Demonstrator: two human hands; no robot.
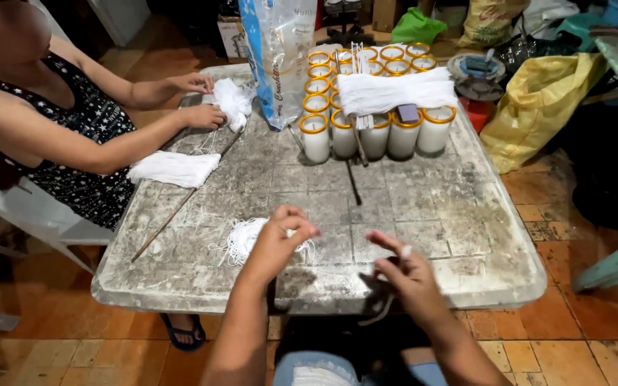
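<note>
Head view: left hand (280,236) pinched shut on white string (241,239), whose loose tangle lies on the tabletop (459,214) just left of that hand, well nearer it than the right. Right hand (402,275) half-curled at the near edge, a white bit at one fingertip; grip unclear.

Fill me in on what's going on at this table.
The person's left hand pinches white string over a loose tangle of string on the worn table, while the right hand holds a short bit of string at its fingertips. Across the table, a co-worker's hands work a wad of white string. Gold-rimmed glass candles stand in rows at the far side, with a bundle of white wicks laid on top.
</note>
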